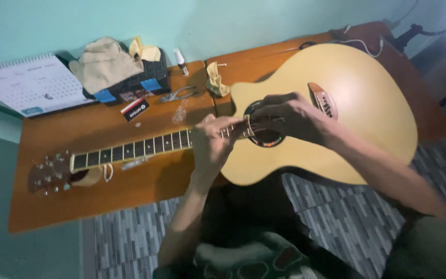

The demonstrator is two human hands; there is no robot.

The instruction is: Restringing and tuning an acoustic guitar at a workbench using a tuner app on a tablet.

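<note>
In the head view, an acoustic guitar [336,98] with a pale yellow top lay flat across a low orange-brown table [104,191], body to the right, headstock [47,175] to the left. The left hand [213,140] was closed over the top end of the fretboard [135,148], where the neck meets the body, fingers pinched narrow on something too thin to make out, perhaps a string. The right hand [290,114] hovered over the soundhole [265,135], fingers curled close together; whether it gripped anything could not be told through the blur. Work this fine would go best with the guitar lying steady, both hands kept low and close to the soundhole, and any pull made along the neck, not across it. On the far side of the table, a small flat black packet [136,109] with a white and red label lay just left of a pair of pliers [179,94]. Behind them sat a dark box [145,82] with blue patches, a beige cloth [104,64] heaped on it. A white desk calendar [29,85] leaned against the wall at far left, and a small white tube [180,61] stood near the wall.
</note>
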